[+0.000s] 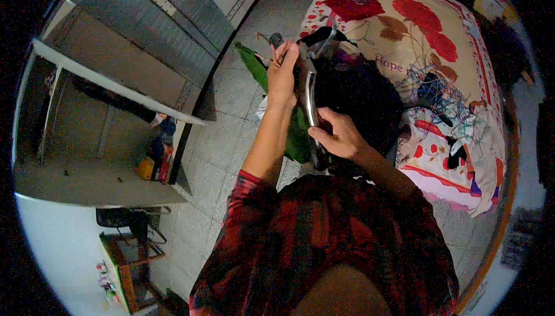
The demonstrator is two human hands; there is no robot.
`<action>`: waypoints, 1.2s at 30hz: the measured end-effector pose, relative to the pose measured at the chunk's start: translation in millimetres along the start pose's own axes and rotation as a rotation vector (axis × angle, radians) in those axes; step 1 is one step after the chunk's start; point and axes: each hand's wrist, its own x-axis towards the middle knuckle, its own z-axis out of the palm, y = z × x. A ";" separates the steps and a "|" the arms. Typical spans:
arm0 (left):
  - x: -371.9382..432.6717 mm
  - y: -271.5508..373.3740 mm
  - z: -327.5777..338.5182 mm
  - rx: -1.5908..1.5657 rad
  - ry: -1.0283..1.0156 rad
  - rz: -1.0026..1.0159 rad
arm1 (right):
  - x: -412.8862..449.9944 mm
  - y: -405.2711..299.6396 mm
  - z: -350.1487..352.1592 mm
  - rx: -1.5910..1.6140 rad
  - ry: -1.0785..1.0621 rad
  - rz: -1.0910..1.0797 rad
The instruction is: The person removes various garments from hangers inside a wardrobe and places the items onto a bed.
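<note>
My left hand (282, 73) is raised ahead of me, its fingers closed around thin, hooked brownish pieces (273, 54) that look like hanger hooks. Against its right side runs a dark piece with a curved, shiny metal bar (310, 99), perhaps a chair's armrest. Lower down, my right hand (340, 136) pinches the bar's near end between thumb and fingers. A large black mass (355, 95), cloth or a seat, fills the space beyond both hands; its kind is unclear. Under my left forearm shows a long green thing (299, 136).
At the right, a bed with a floral cover (416, 38) bears a tangled bluish heap (438, 90) of thin strands and some light clothing (485, 138). An open cabinet (117, 121) stands at the left over tiled floor (208, 160). Lower left are a black chair (115, 217) and a wooden table (125, 268).
</note>
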 end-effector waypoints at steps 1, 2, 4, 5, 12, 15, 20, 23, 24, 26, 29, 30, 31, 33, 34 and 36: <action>0.8 -5.1 -0.8 -0.004 -0.012 -0.006 | -6.9 7.3 -5.8 -0.140 0.046 0.016; -3.6 -4.6 7.8 0.076 -0.053 -0.104 | -14.4 17.7 -13.9 -0.278 0.098 0.042; -11.5 -7.8 12.1 0.153 -0.097 -0.202 | -29.1 40.6 -22.6 -0.274 0.179 0.028; -13.2 -10.6 11.6 0.164 -0.134 -0.264 | -38.3 53.0 -27.9 -0.213 0.275 0.086; -4.0 -19.8 -9.0 0.143 -0.249 -0.417 | -99.0 104.3 -111.5 -0.445 0.560 0.061; -3.5 -1.5 -12.4 0.333 -0.305 -0.448 | -117.9 140.9 -188.9 -0.255 0.772 0.102; -12.4 26.0 2.4 0.950 -0.321 -0.303 | -137.8 171.7 -311.7 -0.351 0.923 0.451; -18.0 36.5 -7.1 1.242 -0.086 0.067 | -84.6 135.7 -271.9 -0.964 0.777 0.204; -23.7 40.6 -5.1 1.247 -0.096 0.070 | -71.8 132.6 -257.8 -0.924 0.725 0.108; -36.8 51.8 -4.7 1.101 -0.141 0.004 | -22.1 82.4 -187.3 -0.755 0.653 -0.019; -59.9 74.0 0.0 0.968 -0.223 -0.178 | 35.8 5.5 -106.5 -0.405 0.392 -0.173; -64.3 76.5 4.2 0.942 -0.296 -0.189 | 47.4 -0.6 -93.3 -0.489 0.414 -0.315; -73.3 83.0 5.9 0.952 -0.292 -0.175 | 59.5 -6.4 -77.3 -0.565 0.422 -0.469; -86.5 88.4 7.6 0.950 -0.311 -0.190 | 77.0 -11.8 -42.6 -0.469 0.384 -0.371; -92.4 90.8 11.6 0.941 -0.344 -0.205 | 82.0 -14.4 -37.6 -0.512 0.386 -0.363; -106.4 99.6 6.5 0.980 -0.327 -0.198 | 96.3 -11.5 -30.5 -0.529 0.425 -0.435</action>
